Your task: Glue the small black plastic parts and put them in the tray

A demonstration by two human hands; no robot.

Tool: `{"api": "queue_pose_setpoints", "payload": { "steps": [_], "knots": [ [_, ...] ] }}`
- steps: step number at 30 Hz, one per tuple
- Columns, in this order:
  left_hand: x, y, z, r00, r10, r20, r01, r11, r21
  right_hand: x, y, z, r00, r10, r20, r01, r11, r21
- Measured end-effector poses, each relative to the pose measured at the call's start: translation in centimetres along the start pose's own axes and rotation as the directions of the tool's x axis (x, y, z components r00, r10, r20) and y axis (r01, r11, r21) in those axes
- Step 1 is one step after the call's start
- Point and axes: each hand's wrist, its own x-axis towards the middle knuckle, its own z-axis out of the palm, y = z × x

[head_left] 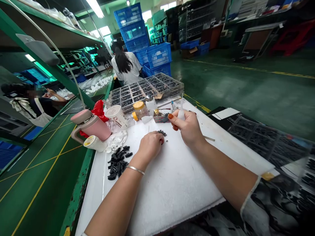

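Two hands work over one white foam sheet (172,186). The right hand (187,128) grips one thin white squeeze bottle (181,114). The left hand (149,146) curls just beside a small heap of black parts (161,132); I cannot tell if it grasps one. Writing on one paper cup (117,115) is too small to read.

Your view is bright under ceiling tube lights (94,8), with glare on the green floor (236,78) and warped edges.
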Motion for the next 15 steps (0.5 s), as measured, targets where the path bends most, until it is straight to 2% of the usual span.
{"api": "queue_pose_setpoints", "payload": {
  "steps": [4,7,9,11,13,15],
  "knots": [
    [-1.1,-0.6,-0.7,0.998,-0.060,-0.013,0.059,0.993,-0.103,-0.1,0.3,0.1,1.000,0.018,0.001,-0.018,0.999,-0.027],
    [-1.8,-0.9,-1.2,0.988,-0.152,-0.007,0.143,0.945,-0.294,-0.2,0.5,0.2,1.000,0.021,0.019,-0.021,0.999,-0.033],
    [-2.3,-1.2,-1.4,0.969,-0.245,0.028,0.227,0.843,-0.487,-0.3,0.6,0.3,0.999,0.020,0.034,-0.019,0.998,-0.054],
    [-2.8,-1.4,-1.4,0.947,-0.314,0.074,0.283,0.701,-0.655,-0.4,0.7,0.4,0.999,0.025,0.044,-0.022,0.996,-0.084],
    [-3.3,-1.7,-1.3,0.935,-0.342,0.095,0.294,0.597,-0.746,-0.5,0.7,0.5,0.998,0.036,0.056,-0.030,0.994,-0.106],
    [-3.9,-1.9,-1.3,0.933,-0.345,0.103,0.292,0.559,-0.776,-0.6,0.5,0.8,0.997,0.044,0.066,-0.036,0.991,-0.125]
  ]
}}
